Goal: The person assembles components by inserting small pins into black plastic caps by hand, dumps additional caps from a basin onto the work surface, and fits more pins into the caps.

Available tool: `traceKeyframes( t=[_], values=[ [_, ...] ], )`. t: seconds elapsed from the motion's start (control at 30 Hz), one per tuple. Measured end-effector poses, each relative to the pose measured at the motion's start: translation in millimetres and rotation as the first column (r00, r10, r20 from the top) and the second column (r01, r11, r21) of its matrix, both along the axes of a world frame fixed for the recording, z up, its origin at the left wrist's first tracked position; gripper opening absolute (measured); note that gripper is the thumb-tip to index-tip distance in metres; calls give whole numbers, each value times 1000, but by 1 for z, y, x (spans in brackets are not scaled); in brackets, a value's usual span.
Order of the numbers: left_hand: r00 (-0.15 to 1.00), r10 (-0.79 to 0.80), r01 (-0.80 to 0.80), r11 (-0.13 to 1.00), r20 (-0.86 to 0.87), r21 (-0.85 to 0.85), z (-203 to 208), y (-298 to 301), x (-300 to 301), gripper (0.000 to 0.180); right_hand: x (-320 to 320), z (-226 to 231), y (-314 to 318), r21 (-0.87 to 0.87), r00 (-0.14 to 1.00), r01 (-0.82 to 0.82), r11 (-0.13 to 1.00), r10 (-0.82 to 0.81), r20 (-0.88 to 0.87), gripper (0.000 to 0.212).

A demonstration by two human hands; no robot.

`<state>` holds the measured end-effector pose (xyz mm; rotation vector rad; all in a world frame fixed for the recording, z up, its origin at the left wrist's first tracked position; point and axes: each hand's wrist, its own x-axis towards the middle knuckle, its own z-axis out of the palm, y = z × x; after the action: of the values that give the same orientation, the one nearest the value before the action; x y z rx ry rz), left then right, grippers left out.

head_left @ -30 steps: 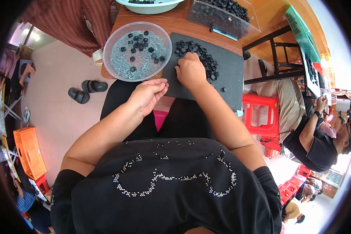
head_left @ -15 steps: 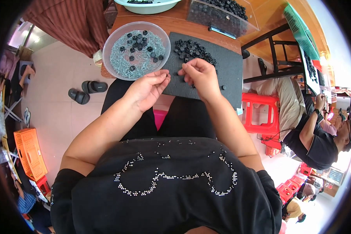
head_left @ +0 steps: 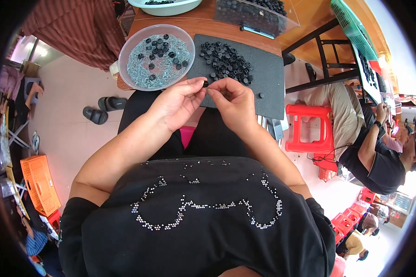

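A small round black cap (head_left: 205,84) is pinched between the thumb and fingers of my left hand (head_left: 179,102). Close beside it, the thumb and forefinger of my right hand (head_left: 235,99) are pressed together near the cap; what they hold is too small to make out. Beyond my left hand sits a clear round bowl (head_left: 123,64), filled with thin silvery screw-like pieces and several black caps on top. A heap of black caps (head_left: 226,61) lies on the dark mat (head_left: 269,76) ahead of my right hand, with one loose cap (head_left: 261,95) near the mat's right side.
On the wooden table (head_left: 203,22) stand a clear bin (head_left: 245,17) of black pieces and a pale green basin (head_left: 182,9); a pen (head_left: 259,32) lies by the bin. A red stool (head_left: 330,134) and a seated person (head_left: 379,159) are at right. Sandals (head_left: 95,115) rest on the left floor.
My right hand has moved left and down from beside the cap heap to meet my left hand. The black cap now shows more clearly at my left fingertips. The view has shifted slightly.
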<state>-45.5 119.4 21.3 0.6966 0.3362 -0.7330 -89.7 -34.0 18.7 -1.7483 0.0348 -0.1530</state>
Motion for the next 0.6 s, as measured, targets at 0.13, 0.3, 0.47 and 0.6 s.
traceKeyframes(
  t=[0.13, 0.3, 0.47, 0.6],
  values=[
    [999, -48, 48, 998, 0, -38, -2, -1, -4, 19, 0, 2, -3, -166, 999, 38, 985, -33, 34, 3],
    [992, -117, 119, 990, 38, -72, -1, -4, -7, 18, -1, 2, -6, -156, 998, 54, 986, -48, 44, 2],
    [966, -153, 133, 985, 209, 105, -4, -5, -11, 17, -4, 9, -7, -368, 980, 91, 925, -18, 198, 2],
    [951, -172, 126, 975, 256, 185, -6, -4, -13, 16, -5, 10, -7, -522, 941, 113, 846, 77, 330, 4]
  ],
)
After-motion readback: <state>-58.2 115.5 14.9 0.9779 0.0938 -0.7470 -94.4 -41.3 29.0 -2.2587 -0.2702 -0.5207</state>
